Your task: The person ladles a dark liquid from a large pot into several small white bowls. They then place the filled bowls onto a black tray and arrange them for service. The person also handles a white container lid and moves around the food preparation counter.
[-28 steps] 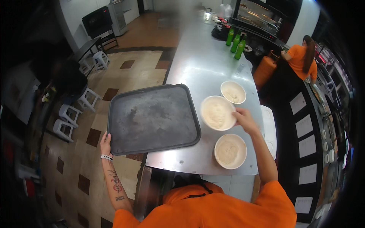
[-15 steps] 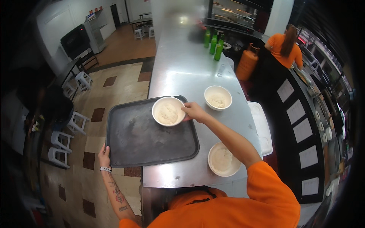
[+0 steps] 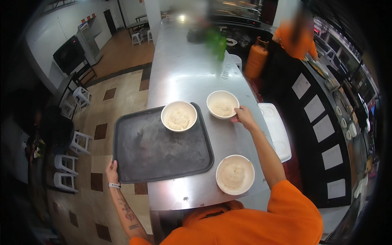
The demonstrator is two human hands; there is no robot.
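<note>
It looks like a small eatery, with bowls of pale food [image 3: 235, 174] and a dark serving tray [image 3: 155, 151] at a long metal counter [image 3: 175, 77], an orange gas cylinder [image 3: 256, 61] at upper right, plastic stools [image 3: 81, 94] at left, and an upright glass-fronted fridge [image 3: 90, 44] at upper left.

The tray [image 3: 159, 149] is dark grey, clouded with paler smudges. All three bowls [image 3: 249, 173] are white, and the food [image 3: 232, 176] in them is pale cream. The counter [image 3: 192, 179] is silver-grey with whitish glare. Plain bright orange colours the wearer's shirt [image 3: 245, 226]; the co-worker's top [image 3: 292, 43] and the gas cylinder [image 3: 256, 61] are orange too. A white wristband [image 3: 114, 185] has dark marks, and the tattoos [image 3: 127, 212] are dark with reddish patches. The bottle [image 3: 221, 48] is green, the stools [image 3: 60, 162] white. Dark brown squares [image 3: 101, 131] dot the beige floor [image 3: 122, 94]. White sheets [image 3: 323, 128] stripe a black panel [image 3: 300, 114].
</note>
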